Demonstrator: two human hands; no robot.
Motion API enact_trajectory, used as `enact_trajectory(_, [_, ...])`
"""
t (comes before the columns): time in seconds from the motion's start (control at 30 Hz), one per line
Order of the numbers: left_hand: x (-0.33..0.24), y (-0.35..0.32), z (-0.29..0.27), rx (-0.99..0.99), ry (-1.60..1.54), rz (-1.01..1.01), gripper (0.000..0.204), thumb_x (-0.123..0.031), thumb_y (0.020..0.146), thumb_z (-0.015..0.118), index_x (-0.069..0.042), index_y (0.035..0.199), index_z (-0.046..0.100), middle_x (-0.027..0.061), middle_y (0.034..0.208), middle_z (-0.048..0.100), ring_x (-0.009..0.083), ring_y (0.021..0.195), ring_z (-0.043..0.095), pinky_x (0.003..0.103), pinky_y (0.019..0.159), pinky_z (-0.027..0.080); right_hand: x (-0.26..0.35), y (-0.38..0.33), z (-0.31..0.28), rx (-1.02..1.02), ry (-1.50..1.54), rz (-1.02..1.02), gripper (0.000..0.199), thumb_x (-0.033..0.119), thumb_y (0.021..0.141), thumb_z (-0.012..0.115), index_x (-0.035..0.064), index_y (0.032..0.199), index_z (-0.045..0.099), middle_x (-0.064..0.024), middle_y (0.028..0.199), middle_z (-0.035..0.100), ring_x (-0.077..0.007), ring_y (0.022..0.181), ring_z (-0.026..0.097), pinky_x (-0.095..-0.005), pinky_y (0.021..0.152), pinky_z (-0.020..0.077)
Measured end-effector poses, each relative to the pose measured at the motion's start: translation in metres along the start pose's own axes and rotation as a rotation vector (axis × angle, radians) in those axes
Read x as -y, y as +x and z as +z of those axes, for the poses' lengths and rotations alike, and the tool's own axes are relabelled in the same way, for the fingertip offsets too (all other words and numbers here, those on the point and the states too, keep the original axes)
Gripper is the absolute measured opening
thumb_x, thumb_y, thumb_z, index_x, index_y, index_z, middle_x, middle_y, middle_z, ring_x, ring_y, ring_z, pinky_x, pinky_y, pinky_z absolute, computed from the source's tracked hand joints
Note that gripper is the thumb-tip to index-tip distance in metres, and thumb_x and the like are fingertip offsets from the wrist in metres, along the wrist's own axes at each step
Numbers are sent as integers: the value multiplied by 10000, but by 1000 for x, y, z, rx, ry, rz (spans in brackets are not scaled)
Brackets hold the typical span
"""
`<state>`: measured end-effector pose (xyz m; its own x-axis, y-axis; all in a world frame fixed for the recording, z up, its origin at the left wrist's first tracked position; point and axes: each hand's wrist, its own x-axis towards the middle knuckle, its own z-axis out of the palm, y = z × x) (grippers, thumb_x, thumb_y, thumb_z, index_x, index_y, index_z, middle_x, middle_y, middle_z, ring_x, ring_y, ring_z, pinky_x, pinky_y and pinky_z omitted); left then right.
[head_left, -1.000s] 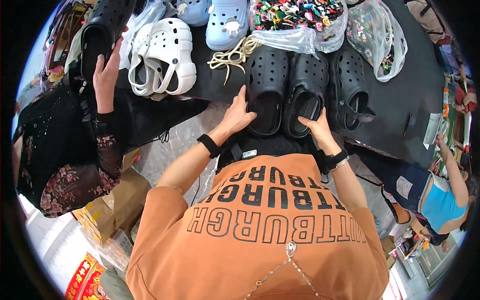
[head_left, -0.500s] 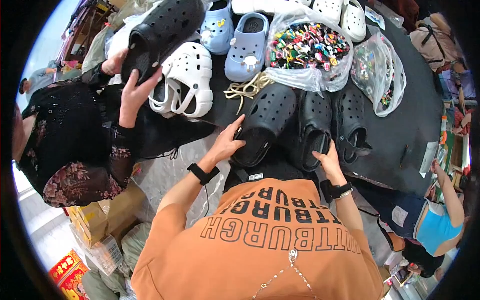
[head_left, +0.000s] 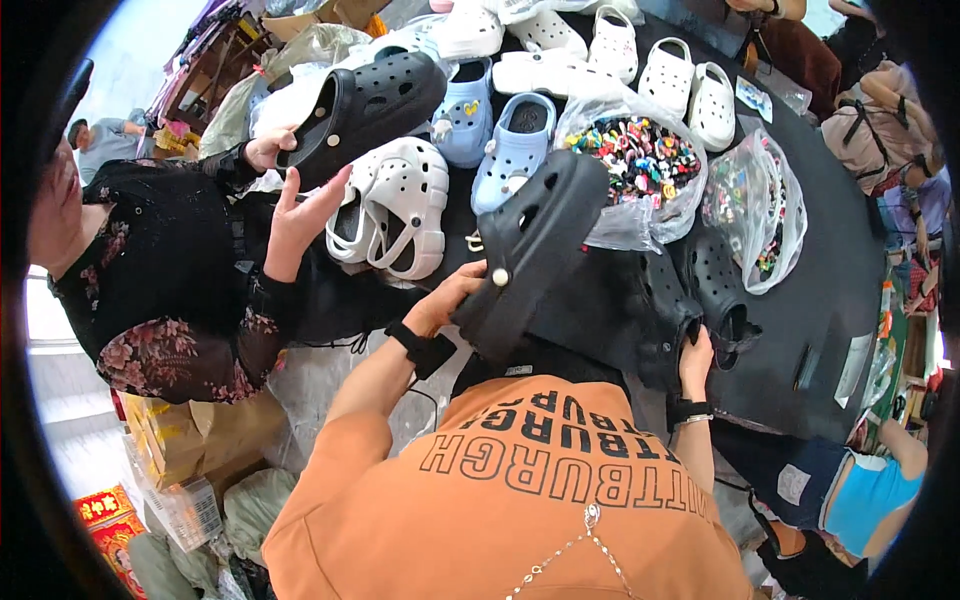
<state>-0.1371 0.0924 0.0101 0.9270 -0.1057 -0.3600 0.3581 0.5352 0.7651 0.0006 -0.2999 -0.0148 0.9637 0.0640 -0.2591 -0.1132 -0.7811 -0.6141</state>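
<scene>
My left hand (head_left: 449,298) grips a black clog (head_left: 545,235) by its heel end and holds it up, tilted, over the table's near edge. A pale round rivet shows on its side. My right hand (head_left: 696,362) is closed on the heel of a second black clog (head_left: 665,300), which is partly blurred. Just right of that, a third black clog (head_left: 716,277) rests on the table, touched by neither hand. Beyond the raised clog lies an open clear bag of colourful shoe charms (head_left: 635,160).
A co-worker's hands (head_left: 300,215) hold another black clog (head_left: 372,105) at the left, above white clogs (head_left: 410,210). Light blue clogs (head_left: 510,150) and several white clogs (head_left: 668,75) stand farther back. A second charm bag (head_left: 757,205) lies right on the black table (head_left: 835,200).
My left hand has lifted and tilted its clog off the table. The right hand has drawn its clog rightward and nearer. The co-worker's clog has turned; the whole view has shifted.
</scene>
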Motion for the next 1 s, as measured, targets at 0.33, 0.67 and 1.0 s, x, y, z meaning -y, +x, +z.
enact_trajectory(0.33, [-33,36,44,191,-777,-61,540,-339,865,468,42,1233,364,316,1008,509,410,853,580,428,676,547,46,-21,-16,92,-139,-244,518,69,748,539,50,1242,384,-159,1210,433,-324,1136,407,-371,927,342])
enact_trajectory(0.67, [-27,74,36,320,-750,-290,547,-339,871,461,24,1260,331,247,1103,494,326,907,579,440,779,508,149,-9,-27,393,817,-187,542,237,848,526,86,1317,300,-157,1271,387,-228,1124,428,-347,899,374])
enact_trajectory(1.0, [-52,72,76,168,444,-191,374,-59,768,549,-7,1136,512,58,1009,589,124,896,554,260,804,438,158,10,-6,550,1421,3,567,447,867,452,106,1301,324,-61,1283,412,-216,1125,444,-413,910,377])
